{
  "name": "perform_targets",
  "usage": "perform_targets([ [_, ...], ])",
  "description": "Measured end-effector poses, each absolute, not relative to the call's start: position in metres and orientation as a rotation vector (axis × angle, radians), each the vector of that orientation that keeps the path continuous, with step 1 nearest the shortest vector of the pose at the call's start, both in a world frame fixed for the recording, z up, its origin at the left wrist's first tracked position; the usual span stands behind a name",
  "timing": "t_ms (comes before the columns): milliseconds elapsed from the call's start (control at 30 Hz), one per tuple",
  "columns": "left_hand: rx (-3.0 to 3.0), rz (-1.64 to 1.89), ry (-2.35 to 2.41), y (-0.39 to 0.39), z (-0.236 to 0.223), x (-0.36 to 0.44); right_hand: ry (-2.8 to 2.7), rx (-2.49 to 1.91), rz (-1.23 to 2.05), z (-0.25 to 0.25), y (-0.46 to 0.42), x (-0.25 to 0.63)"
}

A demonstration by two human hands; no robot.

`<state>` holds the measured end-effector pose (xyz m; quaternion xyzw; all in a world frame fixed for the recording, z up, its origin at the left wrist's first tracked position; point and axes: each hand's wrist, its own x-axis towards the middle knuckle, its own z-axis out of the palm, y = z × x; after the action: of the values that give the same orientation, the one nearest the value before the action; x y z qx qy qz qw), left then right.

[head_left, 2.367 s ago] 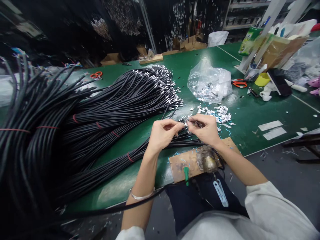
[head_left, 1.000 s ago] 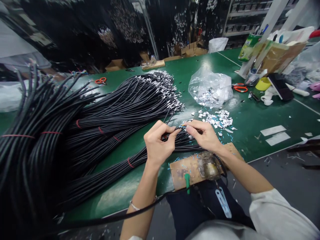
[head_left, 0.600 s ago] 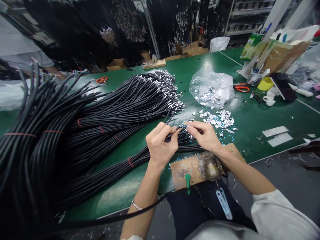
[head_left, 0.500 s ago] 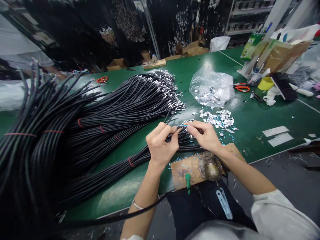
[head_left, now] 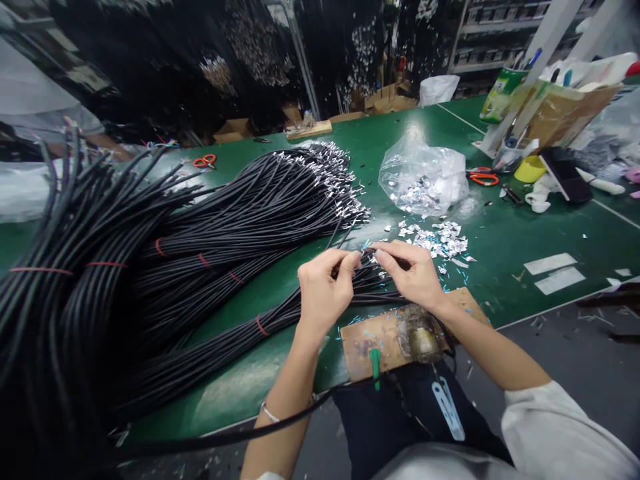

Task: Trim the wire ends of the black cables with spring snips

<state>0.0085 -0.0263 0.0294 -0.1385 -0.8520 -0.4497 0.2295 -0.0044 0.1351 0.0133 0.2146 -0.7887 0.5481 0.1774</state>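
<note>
Left hand [head_left: 327, 283] and right hand [head_left: 413, 272] pinch wires [head_left: 367, 247], two scissors [head_left: 485, 177] beyond, two strips [head_left: 560, 279] near the edge, open tabletop [head_left: 500, 253] around

Cable bundles [head_left: 250, 207] on the table [head_left: 515, 233] at left, plastic bag [head_left: 425, 180] to their right, scrap pile [head_left: 447, 239] before it

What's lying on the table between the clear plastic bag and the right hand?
The head camera's view shows white and blue scraps scattered on the green table between the clear plastic bag and the right hand.
</note>
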Motion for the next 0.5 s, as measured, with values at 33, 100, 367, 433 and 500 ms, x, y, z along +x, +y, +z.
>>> perform_targets([
  [33,-0.369,-1.302,-2.364,-0.0271,0.0293,0.0083,-2.235,0.613,1.531,0.0141,0.1353,-0.0037],
  [100,-0.345,-1.473,-2.39,-0.0287,0.0289,0.0074,-2.241,0.626,1.497,0.015,0.1353,-0.0025],
  [367,-0.269,-2.213,-2.301,-0.0305,0.0296,0.0007,-2.215,0.58,1.559,0.0117,0.1359,-0.0042],
  [433,-0.265,-2.085,-2.317,-0.029,0.0284,0.0002,-2.171,0.503,1.671,0.0097,0.136,-0.006],
  [500,-0.268,-1.903,-2.35,-0.0268,0.0264,0.0002,-2.137,0.463,1.784,0.0078,0.1359,-0.0073],
])
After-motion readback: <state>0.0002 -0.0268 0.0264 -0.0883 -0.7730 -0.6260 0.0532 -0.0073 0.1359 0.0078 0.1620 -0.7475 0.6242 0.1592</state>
